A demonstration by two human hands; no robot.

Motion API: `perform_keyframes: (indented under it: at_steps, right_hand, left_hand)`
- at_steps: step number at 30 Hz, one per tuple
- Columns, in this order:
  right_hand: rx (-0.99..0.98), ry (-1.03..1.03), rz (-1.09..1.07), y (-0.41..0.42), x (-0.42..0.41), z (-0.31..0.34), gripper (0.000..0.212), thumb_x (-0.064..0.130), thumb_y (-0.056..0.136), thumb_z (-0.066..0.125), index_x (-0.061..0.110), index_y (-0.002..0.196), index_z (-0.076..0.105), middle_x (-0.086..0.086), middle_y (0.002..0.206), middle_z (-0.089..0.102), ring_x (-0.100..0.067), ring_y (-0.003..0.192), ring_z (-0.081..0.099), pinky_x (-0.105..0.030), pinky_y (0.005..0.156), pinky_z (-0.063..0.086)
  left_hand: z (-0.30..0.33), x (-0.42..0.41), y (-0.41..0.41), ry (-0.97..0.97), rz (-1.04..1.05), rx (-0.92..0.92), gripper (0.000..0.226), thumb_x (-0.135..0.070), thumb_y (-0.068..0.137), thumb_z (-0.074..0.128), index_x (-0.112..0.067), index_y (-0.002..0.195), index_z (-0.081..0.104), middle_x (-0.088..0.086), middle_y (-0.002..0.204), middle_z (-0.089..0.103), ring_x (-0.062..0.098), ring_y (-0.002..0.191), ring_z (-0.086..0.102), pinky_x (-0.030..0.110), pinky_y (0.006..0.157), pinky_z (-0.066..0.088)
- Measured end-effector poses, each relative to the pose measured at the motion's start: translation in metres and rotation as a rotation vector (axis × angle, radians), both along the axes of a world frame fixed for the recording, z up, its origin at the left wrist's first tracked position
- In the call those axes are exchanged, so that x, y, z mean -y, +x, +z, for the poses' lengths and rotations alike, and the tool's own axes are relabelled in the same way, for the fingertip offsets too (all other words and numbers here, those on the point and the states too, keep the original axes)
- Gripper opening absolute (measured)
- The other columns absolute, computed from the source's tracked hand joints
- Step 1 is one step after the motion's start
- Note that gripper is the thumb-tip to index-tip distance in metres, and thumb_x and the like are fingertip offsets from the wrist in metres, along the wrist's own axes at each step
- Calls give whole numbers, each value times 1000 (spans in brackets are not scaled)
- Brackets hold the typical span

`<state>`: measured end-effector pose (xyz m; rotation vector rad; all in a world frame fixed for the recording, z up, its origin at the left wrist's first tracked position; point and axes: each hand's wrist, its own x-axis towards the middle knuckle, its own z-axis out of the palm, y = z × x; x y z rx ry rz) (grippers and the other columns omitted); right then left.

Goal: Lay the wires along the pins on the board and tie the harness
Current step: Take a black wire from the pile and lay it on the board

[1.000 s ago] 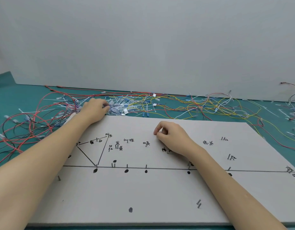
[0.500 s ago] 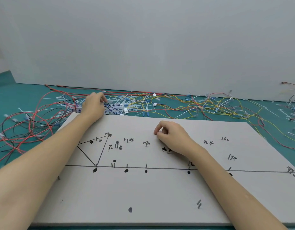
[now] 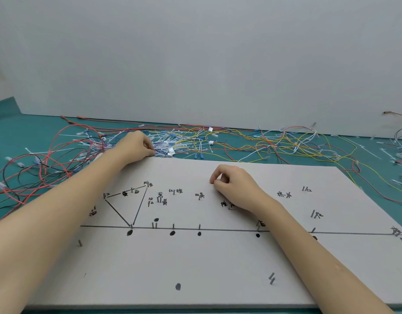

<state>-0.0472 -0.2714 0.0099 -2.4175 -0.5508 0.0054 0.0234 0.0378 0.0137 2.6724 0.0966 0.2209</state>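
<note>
Now, against the frame half a second back, we log one change: the left hand (image 3: 136, 147) has curled tighter at the far edge of the board (image 3: 218, 264), its fingertips dug into the blue and white bundle (image 3: 160, 148) of wires, where before they lay looser on top. The right hand (image 3: 232, 185) has not shifted.

Item, left hand: fingers bent, thumb and forefinger pinching strands in the bundle; which strand we cannot tell. The forearm crosses the board's left corner.

Item, right hand: resting on the board's upper middle, fingers curled, thumb tip against forefinger tip; whether anything sits in that pinch we cannot tell.

Item, wires (image 3: 274, 143): red, yellow, white, blue and black, in a loose band on the green desk (image 3: 25, 132) beyond the board, long axis running left to right along the board's far edge. Red loops (image 3: 37, 164) spread to the left of the left hand; yellow and white strands trail off to the right, well apart from the right hand. None lies on the board.

Item, board: grey, flat, with a drawn line (image 3: 218, 229) running left to right, a drawn triangle (image 3: 127, 207) at left, short upright pins (image 3: 199, 227) along the line, and handwritten labels.
</note>
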Motion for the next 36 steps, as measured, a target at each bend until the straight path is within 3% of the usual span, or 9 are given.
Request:
perform_keyframes:
  at_steps: [5, 9, 22, 25, 29, 31, 33, 36]
  right_hand:
    - [-4, 2, 2, 0, 1, 0, 17, 15, 85, 51, 27, 82, 63, 10, 66, 53, -6, 65, 50, -30, 63, 41]
    - [-8, 5, 4, 0, 0, -1, 17, 15, 85, 50, 28, 82, 63, 10, 65, 53, -6, 64, 50, -29, 62, 40]
    - [-3, 9, 3, 1, 1, -2, 19, 16, 85, 51, 30, 79, 61, 10, 63, 53, -4, 62, 49, -28, 59, 37]
    - [-5, 9, 4, 1, 1, -2, 18, 16, 85, 50, 30, 79, 61, 10, 63, 53, -4, 62, 49, -28, 59, 37]
    - [-6, 10, 0, 2, 1, -2, 18, 17, 84, 50, 30, 79, 61, 11, 64, 53, -4, 63, 50, -28, 59, 37]
    - [-9, 12, -3, 2, 1, -3, 17, 17, 84, 50, 30, 80, 62, 11, 64, 53, -5, 63, 50, -28, 60, 38]
    - [-9, 10, -5, 3, 1, -3, 17, 18, 84, 50, 29, 81, 62, 11, 64, 53, -5, 64, 51, -28, 61, 39]
    - [-8, 7, -4, 3, 1, -2, 17, 18, 85, 50, 29, 81, 62, 11, 65, 54, -5, 64, 51, -29, 61, 39]
  left_hand:
    - [-2, 1, 2, 18, 14, 59, 4, -18, 80, 75, -21, 82, 75, 0, 76, 64, 21, 80, 60, 33, 75, 49]
    - [-4, 2, 1, 83, 26, 110, 11, -19, 77, 78, -20, 88, 76, 0, 82, 62, 21, 80, 56, 32, 70, 47]
    - [-9, 5, 4, 112, 79, 86, 16, -26, 87, 69, -19, 101, 74, 15, 111, 57, 33, 104, 56, 46, 89, 49]
    - [-9, 7, 6, 88, 74, 88, 7, -23, 86, 71, -19, 90, 75, 13, 105, 56, 33, 102, 57, 44, 87, 49]
    - [-12, 8, 11, 86, 38, 113, 11, -17, 93, 60, -11, 97, 68, 14, 104, 48, 35, 106, 50, 42, 93, 41]
    - [-12, 10, 13, 20, 91, 182, 16, -14, 95, 52, -6, 100, 65, 19, 111, 54, 37, 109, 47, 40, 94, 36]
    - [-6, 14, 13, -172, 198, 282, 19, -12, 96, 42, -5, 102, 59, 16, 109, 63, 35, 110, 44, 40, 92, 33]
    - [14, 19, 13, -602, 324, 395, 13, -13, 97, 36, -14, 101, 49, 2, 80, 67, 29, 97, 53, 38, 87, 40]
